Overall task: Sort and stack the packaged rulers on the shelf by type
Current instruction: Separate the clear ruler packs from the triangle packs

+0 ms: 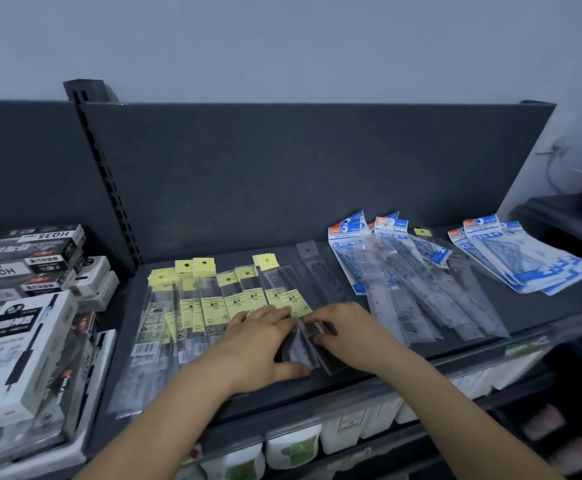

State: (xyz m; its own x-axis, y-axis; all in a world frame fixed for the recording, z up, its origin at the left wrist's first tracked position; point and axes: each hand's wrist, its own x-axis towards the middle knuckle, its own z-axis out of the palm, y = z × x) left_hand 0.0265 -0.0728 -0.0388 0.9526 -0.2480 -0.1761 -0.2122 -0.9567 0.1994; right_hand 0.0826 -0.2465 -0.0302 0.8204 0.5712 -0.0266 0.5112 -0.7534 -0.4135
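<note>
Looks roughly halfway, going by the shelf (334,389) as it lies. Mostly grouped by type already: yellow-label packs (234,299) fanned out left of centre, blue-top packs (379,258) in a loose heap to the right, and a second blue heap (525,258) further right again. Not really stacked though (all fanned and overlapping, nothing squared up). Also a stray yellow tag (422,232) poking out at the back among the blue ones, and a single clear pack (312,268) lying between the two colours, so sorting probably not quite finished either.

Left hand (261,344) spread over a small bunch of clear packs (303,351) at the front middle of the shelf, fingers fairly straight and pressing on it and on the near ends of the yellow ones, thumb stretched along the near edge. Right hand (345,329) on the same bunch from the other side, fingertips curled onto its edge, pinching it by the look of it (thumb hidden, so not dead sure). Bunch seems to be lying on the shelf, not lifted.

Left to do, at a guess: square up that bunch and park it with its own kind, tidy the fans into proper stacks, merge the two blue heaps. Boxes (22,271) piled on the next section to the left, not part of this job
</note>
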